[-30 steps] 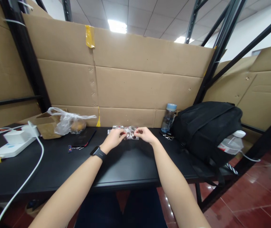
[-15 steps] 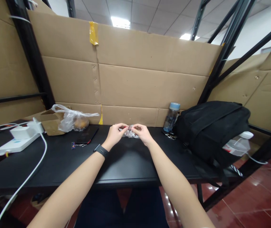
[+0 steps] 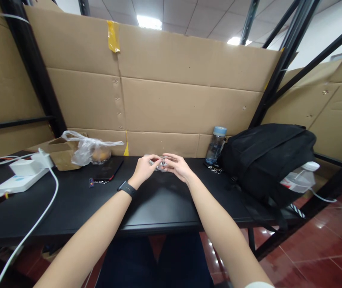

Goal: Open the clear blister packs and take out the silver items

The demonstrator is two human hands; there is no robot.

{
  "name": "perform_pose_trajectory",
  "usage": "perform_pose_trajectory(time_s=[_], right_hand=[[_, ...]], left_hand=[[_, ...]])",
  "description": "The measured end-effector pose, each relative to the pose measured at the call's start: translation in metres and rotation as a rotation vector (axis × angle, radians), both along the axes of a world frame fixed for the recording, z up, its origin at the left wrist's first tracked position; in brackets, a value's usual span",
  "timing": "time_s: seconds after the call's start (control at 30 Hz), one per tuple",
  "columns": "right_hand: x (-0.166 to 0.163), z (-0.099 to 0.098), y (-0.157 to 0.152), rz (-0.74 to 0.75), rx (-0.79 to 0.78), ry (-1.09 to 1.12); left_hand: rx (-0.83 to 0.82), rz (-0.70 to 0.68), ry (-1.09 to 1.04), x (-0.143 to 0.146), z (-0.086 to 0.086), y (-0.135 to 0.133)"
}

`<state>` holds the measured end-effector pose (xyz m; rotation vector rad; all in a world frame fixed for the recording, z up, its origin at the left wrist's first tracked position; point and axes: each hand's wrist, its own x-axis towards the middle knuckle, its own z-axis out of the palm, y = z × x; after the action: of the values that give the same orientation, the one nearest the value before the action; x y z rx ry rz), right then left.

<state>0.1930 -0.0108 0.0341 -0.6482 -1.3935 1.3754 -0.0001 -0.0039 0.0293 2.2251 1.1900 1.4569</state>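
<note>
My left hand [image 3: 144, 170], with a dark watch on its wrist, is closed in a pinch on a small shiny metal piece [image 3: 163, 161], partly hidden by fingers. Its exact kind is too small to make out. From the other side my right hand [image 3: 179, 167] meets the same piece with its fingertips, the upper fingers stretched fairly straight. Crumpled clear plastic [image 3: 160, 168] shows just behind and below the fingertips, mostly covered by the hands. Both hands are over the far middle of the black table [image 3: 162, 204].
On the left are a white power strip [image 3: 21, 182] with a cable, a cardboard box [image 3: 66, 154], a tied plastic bag [image 3: 94, 152] and a dark flat item [image 3: 108, 170] with a keychain. A water bottle [image 3: 215, 146] and black backpack [image 3: 267, 160] stand right. Cardboard [image 3: 165, 100] walls the back.
My right hand's fingers have straightened and lifted a little around the metal piece. The left hand keeps its pinch nearly in place. The whole view has shifted slightly.
</note>
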Motion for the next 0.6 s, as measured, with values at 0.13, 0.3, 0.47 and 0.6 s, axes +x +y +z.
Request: perform_pose_trajectory(time_s=[0.13, 0.3, 0.47, 0.6], right_hand=[[-0.002, -0.001, 0.001, -0.047, 0.016, 0.008], [-0.003, -0.003, 0.002, -0.078, 0.012, -0.011], [0.002, -0.002, 0.005, -0.146, 0.051, -0.103], [0.01, -0.003, 0.012, -0.207, 0.189, -0.226]], left_hand=[[0.052, -0.017, 0.076, 0.0, 0.0, 0.002], [0.075, 0.0, 0.159, 0.0, 0.001, 0.002], [0.044, 0.116, 0.305, -0.003, -0.008, 0.007], [-0.037, 0.13, 0.465, -0.007, -0.022, 0.016]])
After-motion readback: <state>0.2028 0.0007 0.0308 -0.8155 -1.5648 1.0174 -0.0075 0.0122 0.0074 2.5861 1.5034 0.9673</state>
